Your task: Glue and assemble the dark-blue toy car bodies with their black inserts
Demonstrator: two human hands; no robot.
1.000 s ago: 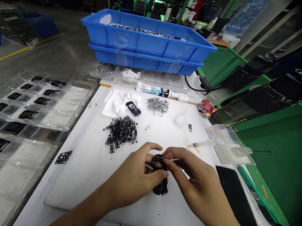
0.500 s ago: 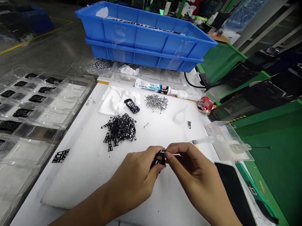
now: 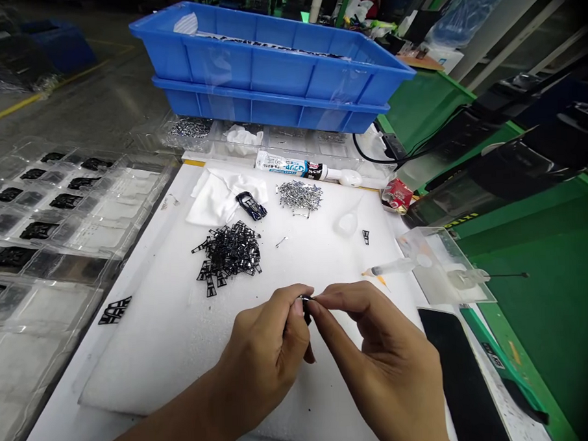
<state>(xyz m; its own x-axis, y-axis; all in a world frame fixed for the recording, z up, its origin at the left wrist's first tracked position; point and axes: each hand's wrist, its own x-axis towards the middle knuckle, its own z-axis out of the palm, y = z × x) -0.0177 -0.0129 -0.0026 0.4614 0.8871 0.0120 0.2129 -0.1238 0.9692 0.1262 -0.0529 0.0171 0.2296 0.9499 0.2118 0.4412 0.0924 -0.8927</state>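
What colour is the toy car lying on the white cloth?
The toy car is dark blue, nearly black; the head view shows it.

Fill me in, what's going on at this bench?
A person is pinching a small black piece, mostly hidden by the fingers, between their left hand and right hand, above a white foam pad. On the pad lie a pile of black parts, a pile of metal pins, and a small dark toy car on a white cloth. A glue tube lies along the pad's far edge.
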